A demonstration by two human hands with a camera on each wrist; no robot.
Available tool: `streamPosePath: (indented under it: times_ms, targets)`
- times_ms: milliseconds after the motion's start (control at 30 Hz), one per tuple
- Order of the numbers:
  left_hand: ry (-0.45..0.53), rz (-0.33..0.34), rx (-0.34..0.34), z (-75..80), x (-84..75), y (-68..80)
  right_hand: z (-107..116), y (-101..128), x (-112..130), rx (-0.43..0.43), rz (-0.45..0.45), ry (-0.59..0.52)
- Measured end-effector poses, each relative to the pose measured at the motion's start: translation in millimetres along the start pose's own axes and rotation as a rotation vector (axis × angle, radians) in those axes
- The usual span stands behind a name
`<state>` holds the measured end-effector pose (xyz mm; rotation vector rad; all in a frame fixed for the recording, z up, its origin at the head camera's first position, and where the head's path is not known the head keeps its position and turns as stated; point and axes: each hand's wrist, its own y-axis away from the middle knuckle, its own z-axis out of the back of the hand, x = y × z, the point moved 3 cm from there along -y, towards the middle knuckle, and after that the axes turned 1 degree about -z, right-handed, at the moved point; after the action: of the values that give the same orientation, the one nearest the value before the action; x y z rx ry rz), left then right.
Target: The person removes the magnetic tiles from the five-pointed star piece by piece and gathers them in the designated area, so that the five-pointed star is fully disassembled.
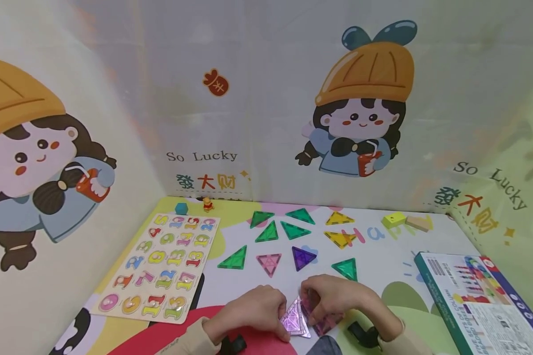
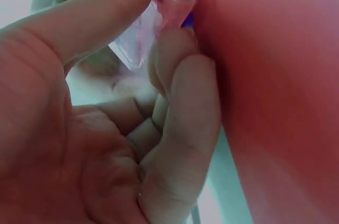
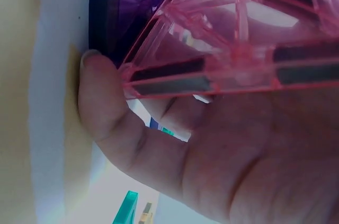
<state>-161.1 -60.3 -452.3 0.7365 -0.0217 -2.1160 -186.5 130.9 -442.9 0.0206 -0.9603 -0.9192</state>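
Observation:
My left hand (image 1: 258, 311) pinches light pink triangular magnetic tiles (image 1: 293, 320) between thumb and fingers at the table's front edge. In the left wrist view, the tip of a pink tile (image 2: 177, 7) shows between thumb and fingertips. Close beside it, my right hand (image 1: 337, 295) holds darker pink see-through tiles (image 1: 327, 324). From the right wrist, a pink tile (image 3: 238, 49) lies across the palm, with a purple tile (image 3: 108, 15) by the fingertip. Beyond the hands lie a pink triangle (image 1: 269, 264), a purple triangle (image 1: 303, 257) and a green triangle (image 1: 346, 269).
More green tiles (image 1: 266, 231) and yellow tiles (image 1: 339, 239) lie farther back. A wooden number board (image 1: 160, 266) is on the left, a boxed set (image 1: 484, 301) on the right. Small blocks (image 1: 394, 220) and a tiny figure (image 1: 208, 204) stand near the back curtain.

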Motion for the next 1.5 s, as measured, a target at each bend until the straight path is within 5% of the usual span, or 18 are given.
streamPosePath:
  times_ms: [333, 600, 767, 967, 1133, 1333, 1500]
  targets:
    - [0.039, -0.081, -0.015, 2.2, 6.5, -1.1, -0.1, 0.6, 0.6, 0.011, 0.033, 0.036]
    - [0.037, -0.138, 0.036, 6.3, 6.5, 1.8, 0.9, 1.1, -0.4, 0.013, 0.046, 0.038]
    - [0.067, -0.212, 0.101, 10.3, 10.4, 3.4, 2.1, 2.1, -0.4, 0.015, 0.053, 0.031]
    - [0.217, -0.320, 0.239, 22.3, 20.2, 3.1, 1.8, 1.9, -0.3, 0.019, 0.061, 0.039]
    - [0.338, -0.303, 0.333, 21.9, 25.4, 1.1, 2.0, 1.9, 0.3, 0.028, 0.045, 0.024]
    - [0.372, -0.283, 0.310, 23.7, 27.8, -1.7, 1.7, 1.2, -0.3, 0.033, 0.037, 0.006]
    - [0.431, -0.232, 0.172, 41.3, 40.8, -2.2, 1.3, 0.2, -1.6, 0.037, 0.030, -0.001]
